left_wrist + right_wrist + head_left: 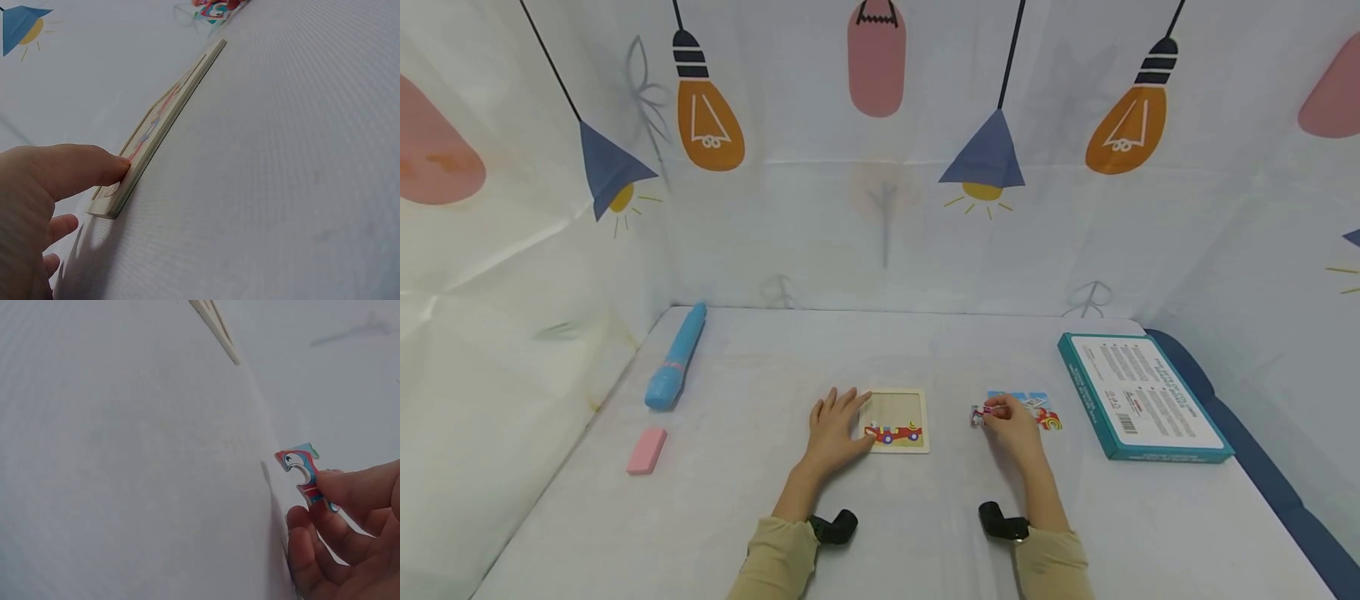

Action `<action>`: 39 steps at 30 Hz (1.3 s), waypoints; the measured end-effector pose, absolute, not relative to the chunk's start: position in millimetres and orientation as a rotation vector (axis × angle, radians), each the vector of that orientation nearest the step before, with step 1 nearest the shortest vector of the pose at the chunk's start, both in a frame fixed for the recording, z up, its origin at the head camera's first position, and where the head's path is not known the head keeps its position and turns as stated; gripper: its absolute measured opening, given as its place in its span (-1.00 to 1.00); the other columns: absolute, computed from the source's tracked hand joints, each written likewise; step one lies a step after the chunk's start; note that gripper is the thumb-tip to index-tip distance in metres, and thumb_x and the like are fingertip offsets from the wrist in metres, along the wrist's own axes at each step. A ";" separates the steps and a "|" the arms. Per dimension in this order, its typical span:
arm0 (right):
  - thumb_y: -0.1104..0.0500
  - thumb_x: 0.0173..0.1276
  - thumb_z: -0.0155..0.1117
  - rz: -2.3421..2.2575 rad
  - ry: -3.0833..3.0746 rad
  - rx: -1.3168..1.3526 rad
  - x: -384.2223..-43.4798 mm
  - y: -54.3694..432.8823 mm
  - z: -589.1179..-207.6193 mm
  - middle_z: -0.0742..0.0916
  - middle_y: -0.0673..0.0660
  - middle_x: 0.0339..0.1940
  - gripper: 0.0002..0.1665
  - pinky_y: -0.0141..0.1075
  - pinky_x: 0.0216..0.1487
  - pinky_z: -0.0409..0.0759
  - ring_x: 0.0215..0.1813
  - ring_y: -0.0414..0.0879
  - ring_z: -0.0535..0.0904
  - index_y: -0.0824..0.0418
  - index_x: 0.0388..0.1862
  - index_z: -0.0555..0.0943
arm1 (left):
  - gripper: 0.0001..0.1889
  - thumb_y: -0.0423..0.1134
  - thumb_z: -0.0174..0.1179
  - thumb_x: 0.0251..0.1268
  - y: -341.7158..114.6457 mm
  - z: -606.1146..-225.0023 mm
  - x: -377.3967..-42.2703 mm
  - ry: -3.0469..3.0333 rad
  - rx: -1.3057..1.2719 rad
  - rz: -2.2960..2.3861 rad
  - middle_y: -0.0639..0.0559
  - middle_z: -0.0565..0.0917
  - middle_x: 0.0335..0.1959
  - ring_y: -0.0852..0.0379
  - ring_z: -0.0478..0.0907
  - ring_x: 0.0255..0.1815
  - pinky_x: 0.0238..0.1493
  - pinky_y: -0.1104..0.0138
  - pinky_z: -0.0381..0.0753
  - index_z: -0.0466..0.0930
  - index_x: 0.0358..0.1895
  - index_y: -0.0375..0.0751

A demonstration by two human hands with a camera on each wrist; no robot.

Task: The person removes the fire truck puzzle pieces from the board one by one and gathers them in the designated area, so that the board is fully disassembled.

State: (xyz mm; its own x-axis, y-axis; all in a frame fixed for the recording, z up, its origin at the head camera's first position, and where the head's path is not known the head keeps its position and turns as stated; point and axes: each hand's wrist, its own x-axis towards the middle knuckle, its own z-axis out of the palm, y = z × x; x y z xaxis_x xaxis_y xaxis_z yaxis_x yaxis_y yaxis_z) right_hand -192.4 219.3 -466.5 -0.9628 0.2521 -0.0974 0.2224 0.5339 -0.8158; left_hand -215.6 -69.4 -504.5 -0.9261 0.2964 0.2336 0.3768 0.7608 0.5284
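Note:
A shallow wooden puzzle board (927,425) lies on the table in front of me, with red vehicle pieces (904,434) along the lower part of its recess. My left hand (835,429) rests at its left side with fingers spread. In the left wrist view the thumb (87,167) presses on the board near one end. To the right, my right hand (1018,432) pinches a small puzzle piece (307,472) between thumb and fingers, above the table. This piece shows a white eye-like shape on red and blue. Just beyond that hand lie more colourful puzzle pieces (1049,419), partly hidden by it.
A teal-edged box (1138,396) with printed text lies at the right. On the left are a blue microphone-shaped object (677,358) and a pink block (647,451). A white sheet with printed lamps (820,233) hangs behind the table.

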 end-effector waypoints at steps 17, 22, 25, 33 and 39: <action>0.33 0.16 0.19 1.124 -2.758 -0.461 -188.8 236.0 -471.4 0.59 0.22 -0.41 -0.72 -0.27 -0.36 0.33 -0.30 0.04 0.45 0.43 -0.14 0.58 | -0.32 -0.07 0.26 -0.09 -69.7 -502.3 -213.0 -2.807 -0.557 -0.901 -0.21 0.37 0.28 -0.34 0.09 0.36 0.26 -0.20 -0.05 0.41 0.24 -0.08; 0.31 0.11 0.27 0.997 -2.776 -0.431 -189.4 236.3 -474.2 0.52 0.20 -0.46 -0.69 -0.25 -0.41 0.27 -0.36 0.03 0.39 0.42 -0.13 0.59 | -0.33 -0.05 0.26 -0.09 -69.7 -504.3 -213.4 -2.806 -0.553 -0.889 -0.20 0.37 0.28 -0.33 0.09 0.36 0.26 -0.20 -0.05 0.42 0.23 -0.08; 0.30 0.08 0.31 0.946 -2.759 -0.407 -191.0 236.5 -476.2 0.52 0.21 -0.44 -0.66 -0.23 -0.41 0.28 -0.36 0.04 0.39 0.41 -0.13 0.58 | -0.34 -0.05 0.25 -0.09 -69.7 -504.5 -213.8 -2.808 -0.553 -0.881 -0.19 0.37 0.28 -0.33 0.09 0.36 0.26 -0.20 -0.05 0.42 0.23 -0.07; 0.28 0.18 0.27 1.353 -2.631 -0.357 -197.1 221.6 -471.6 0.61 0.22 -0.27 -0.64 -0.37 -0.35 0.43 -0.21 0.02 0.50 0.34 -0.02 0.55 | -0.36 -0.04 0.25 -0.08 -70.5 -504.3 -214.2 -2.804 -0.561 -0.874 -0.19 0.37 0.28 -0.33 0.10 0.36 0.26 -0.20 -0.05 0.46 0.20 -0.08; 0.27 0.20 0.27 1.500 -2.611 -0.269 -201.8 200.5 -471.4 0.62 0.24 -0.17 -0.65 -0.26 -0.13 0.48 -0.12 0.04 0.51 0.32 -0.02 0.54 | -0.40 -0.04 0.23 -0.07 -70.4 -504.4 -214.3 -2.793 -0.576 -0.860 -0.19 0.38 0.27 -0.32 0.10 0.36 0.26 -0.20 -0.04 0.48 0.17 -0.07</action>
State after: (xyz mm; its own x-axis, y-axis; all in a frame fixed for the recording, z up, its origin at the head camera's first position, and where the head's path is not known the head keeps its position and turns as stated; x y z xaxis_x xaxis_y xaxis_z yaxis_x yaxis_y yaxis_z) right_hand -201.8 200.5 -471.4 -0.9772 0.2120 0.0142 0.0946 0.4937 -0.8645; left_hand -214.3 -70.4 -504.4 -0.9125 0.3134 0.2629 0.4071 0.7599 0.5068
